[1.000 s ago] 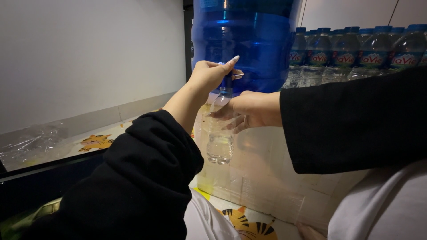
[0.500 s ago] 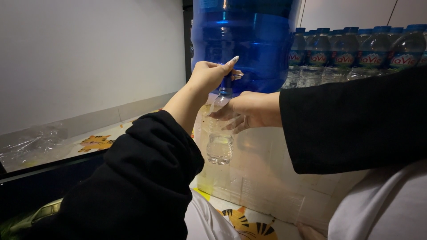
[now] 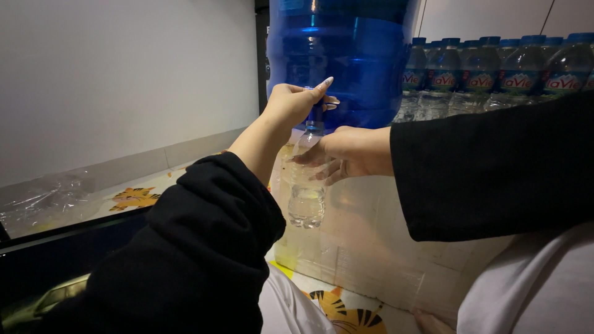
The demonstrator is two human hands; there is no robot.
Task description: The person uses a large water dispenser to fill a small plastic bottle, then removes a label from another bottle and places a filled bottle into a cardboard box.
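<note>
- Centrally, one small clear bottle [image 3: 307, 196] hangs upright under the tap of one large blue jug [image 3: 344, 59]; filling appears in hand.
- Right hand [image 3: 346, 154] wraps the bottle's shoulder; left hand [image 3: 294, 104] pinches the tap.
- Next move likely needs a steady mouth-to-spout alignment.
- Seven packaged bottles [image 3: 495, 71] show behind.

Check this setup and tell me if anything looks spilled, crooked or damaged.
Nothing stands out. The right hand holds a small clear bottle upright under the big blue jug, the left hand is at the tap, and no spilled water shows.
</note>
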